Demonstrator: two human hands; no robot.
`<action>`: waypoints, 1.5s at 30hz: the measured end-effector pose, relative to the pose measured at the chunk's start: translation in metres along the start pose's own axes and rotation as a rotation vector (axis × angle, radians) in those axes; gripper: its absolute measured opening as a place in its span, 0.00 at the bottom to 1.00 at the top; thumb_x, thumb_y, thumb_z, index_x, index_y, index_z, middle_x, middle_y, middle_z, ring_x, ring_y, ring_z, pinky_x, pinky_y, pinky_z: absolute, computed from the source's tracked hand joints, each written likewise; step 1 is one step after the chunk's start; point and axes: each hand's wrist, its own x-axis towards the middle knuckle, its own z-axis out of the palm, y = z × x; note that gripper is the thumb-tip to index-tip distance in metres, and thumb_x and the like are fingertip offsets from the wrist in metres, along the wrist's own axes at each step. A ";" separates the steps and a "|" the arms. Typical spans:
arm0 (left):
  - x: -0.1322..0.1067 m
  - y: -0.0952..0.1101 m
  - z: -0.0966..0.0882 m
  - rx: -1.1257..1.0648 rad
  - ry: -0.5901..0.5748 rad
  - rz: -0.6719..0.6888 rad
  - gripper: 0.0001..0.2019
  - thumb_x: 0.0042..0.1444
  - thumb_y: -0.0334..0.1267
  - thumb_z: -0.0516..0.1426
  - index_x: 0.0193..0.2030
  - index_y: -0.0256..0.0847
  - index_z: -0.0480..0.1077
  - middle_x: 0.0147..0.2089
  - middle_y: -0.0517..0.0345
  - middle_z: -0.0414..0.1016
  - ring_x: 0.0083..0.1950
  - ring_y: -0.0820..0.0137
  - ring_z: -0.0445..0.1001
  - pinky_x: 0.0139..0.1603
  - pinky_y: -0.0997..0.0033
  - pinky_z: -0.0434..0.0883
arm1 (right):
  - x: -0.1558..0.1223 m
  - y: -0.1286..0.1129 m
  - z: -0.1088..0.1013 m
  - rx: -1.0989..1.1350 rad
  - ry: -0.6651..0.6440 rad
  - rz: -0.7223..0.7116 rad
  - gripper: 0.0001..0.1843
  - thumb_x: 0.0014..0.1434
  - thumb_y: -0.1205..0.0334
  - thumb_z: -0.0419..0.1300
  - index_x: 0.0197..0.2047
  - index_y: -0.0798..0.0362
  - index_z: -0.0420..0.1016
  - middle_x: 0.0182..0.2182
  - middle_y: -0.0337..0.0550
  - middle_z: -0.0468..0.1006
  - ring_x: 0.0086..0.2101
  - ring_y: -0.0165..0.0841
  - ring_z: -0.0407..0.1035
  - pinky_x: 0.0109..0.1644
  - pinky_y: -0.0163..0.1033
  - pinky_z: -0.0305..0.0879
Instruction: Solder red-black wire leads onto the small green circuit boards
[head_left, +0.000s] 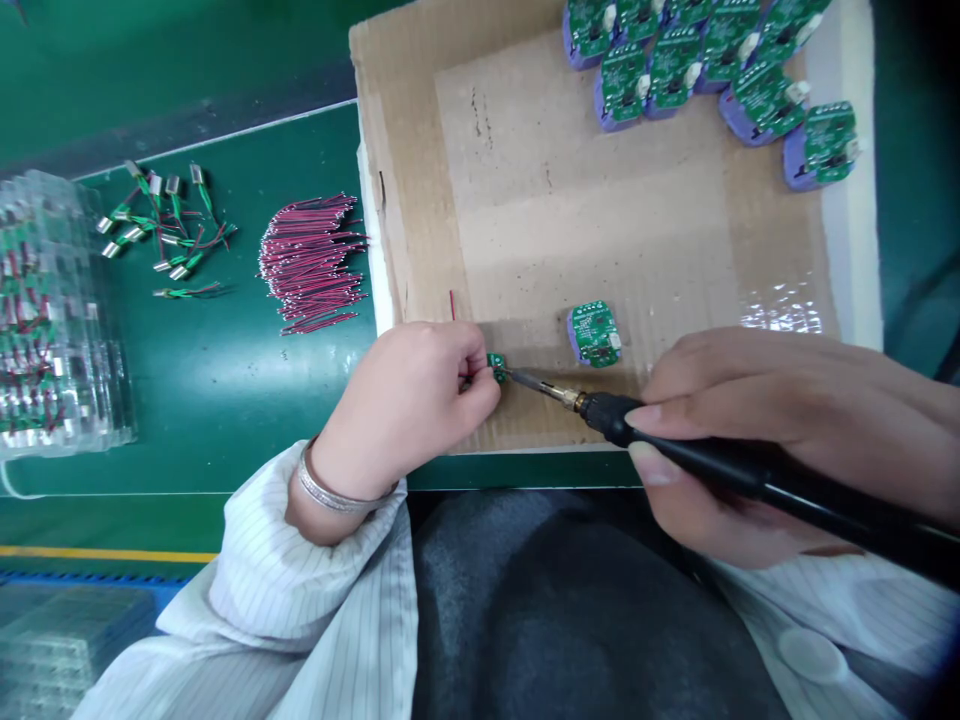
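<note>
My right hand (780, 440) is closed around a black soldering iron (690, 460). The iron's metal tip meets a small green circuit board (496, 366) at the front of the cardboard. My left hand (420, 390) is closed at that board's left edge, thumb and forefinger pinched together; whether they grip the board or a thin wire is hidden. Just behind those fingers a short red wire (452, 305) sticks up. To the right lies another green board on a purple base (594, 334), touched by neither hand.
Several purple-based boards (671, 70) stand at the cardboard's (525, 230) far right. On the green table, left, lie a bundle of red wires (313, 262) and several small metal cylinders with wires (174, 187). Stacked clear trays (56, 320) stand at the far left.
</note>
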 end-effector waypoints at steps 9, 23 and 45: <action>0.000 -0.002 -0.001 0.015 -0.005 -0.004 0.07 0.54 0.34 0.55 0.25 0.39 0.69 0.21 0.62 0.66 0.23 0.75 0.61 0.26 0.72 0.54 | -0.019 -0.004 0.011 0.114 0.047 0.267 0.03 0.53 0.63 0.57 0.32 0.46 0.72 0.24 0.38 0.73 0.26 0.31 0.71 0.35 0.41 0.73; -0.003 -0.004 -0.004 0.027 -0.029 0.063 0.08 0.57 0.33 0.53 0.29 0.38 0.70 0.24 0.61 0.68 0.24 0.74 0.61 0.27 0.72 0.55 | -0.025 -0.002 0.010 0.178 0.078 0.326 0.06 0.53 0.64 0.58 0.34 0.44 0.74 0.27 0.40 0.75 0.30 0.34 0.74 0.37 0.45 0.72; -0.004 -0.005 -0.002 0.019 -0.010 0.059 0.09 0.58 0.33 0.54 0.27 0.38 0.68 0.22 0.63 0.65 0.23 0.76 0.59 0.27 0.72 0.53 | -0.024 0.004 0.014 0.205 0.091 0.248 0.05 0.54 0.63 0.59 0.36 0.45 0.73 0.27 0.40 0.76 0.30 0.34 0.74 0.39 0.45 0.73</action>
